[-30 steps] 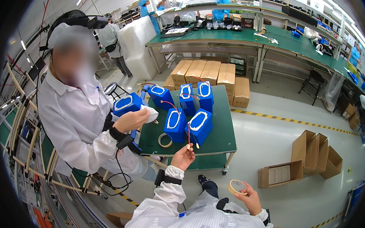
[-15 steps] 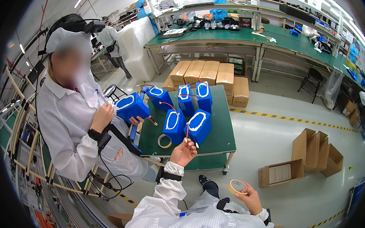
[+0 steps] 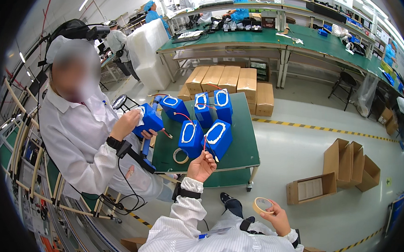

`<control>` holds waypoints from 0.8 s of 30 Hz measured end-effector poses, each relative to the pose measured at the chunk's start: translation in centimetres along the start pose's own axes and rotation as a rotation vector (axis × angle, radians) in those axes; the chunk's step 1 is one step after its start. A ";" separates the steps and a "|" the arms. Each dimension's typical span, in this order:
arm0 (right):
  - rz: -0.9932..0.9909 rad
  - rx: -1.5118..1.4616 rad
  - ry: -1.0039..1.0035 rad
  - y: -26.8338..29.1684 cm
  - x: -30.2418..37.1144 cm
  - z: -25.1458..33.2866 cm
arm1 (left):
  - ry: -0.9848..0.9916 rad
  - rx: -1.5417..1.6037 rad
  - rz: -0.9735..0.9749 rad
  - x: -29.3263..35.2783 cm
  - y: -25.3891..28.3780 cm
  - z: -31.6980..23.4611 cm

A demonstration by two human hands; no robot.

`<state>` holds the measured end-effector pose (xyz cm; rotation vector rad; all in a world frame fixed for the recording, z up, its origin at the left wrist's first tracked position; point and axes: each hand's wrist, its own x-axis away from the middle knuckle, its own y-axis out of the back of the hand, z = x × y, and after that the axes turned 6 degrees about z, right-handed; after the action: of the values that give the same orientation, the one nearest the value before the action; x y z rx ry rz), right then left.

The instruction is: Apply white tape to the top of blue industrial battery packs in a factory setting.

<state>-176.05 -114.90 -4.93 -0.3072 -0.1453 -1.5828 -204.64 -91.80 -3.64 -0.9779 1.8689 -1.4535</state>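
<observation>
My left hand (image 3: 201,167) pinches the end of a red wire (image 3: 205,143) that comes from the nearest blue battery pack (image 3: 220,142). A black wire with a pale tip hangs beside those fingers. In my right hand (image 3: 277,219), away from the table, is a roll of tan tape (image 3: 262,205). Several more blue packs, such as the one beside it (image 3: 190,139), stand on the green table (image 3: 243,150), their tops marked with white rings. Another tape roll (image 3: 180,156) lies at the table's near left.
At the left a co-worker (image 3: 82,134) holds a blue pack (image 3: 151,120) and a white wad against it. Brown cartons (image 3: 246,85) stand behind the table; open cardboard boxes (image 3: 312,189) lie on the floor at right. A long green workbench (image 3: 260,40) runs across the back.
The co-worker's hand has moved up onto the top of their pack, which is now tilted more. Both my hands keep their hold, with little movement.
</observation>
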 end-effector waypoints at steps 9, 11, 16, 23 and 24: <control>0.000 -0.035 -0.065 -0.3 0.4 1.1 | -0.019 0.043 -0.051 0.3 0.1 0.0; 0.000 -0.031 -0.067 -0.5 0.4 1.4 | -0.008 0.053 -0.045 0.5 0.0 -0.1; -0.004 -0.017 -0.050 -0.8 -0.2 1.3 | -0.013 0.037 -0.072 0.7 0.5 -0.2; 0.108 0.073 -0.061 -1.1 -2.7 1.0 | -0.084 -0.058 -0.171 1.4 0.6 -0.8; 0.101 0.052 -0.045 -1.1 -3.5 0.8 | -0.086 -0.060 -0.170 1.4 0.5 -1.1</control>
<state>-177.06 -111.30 -5.05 -0.3050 -0.2030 -1.4708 -206.41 -92.24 -3.86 -1.2344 1.8134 -1.4336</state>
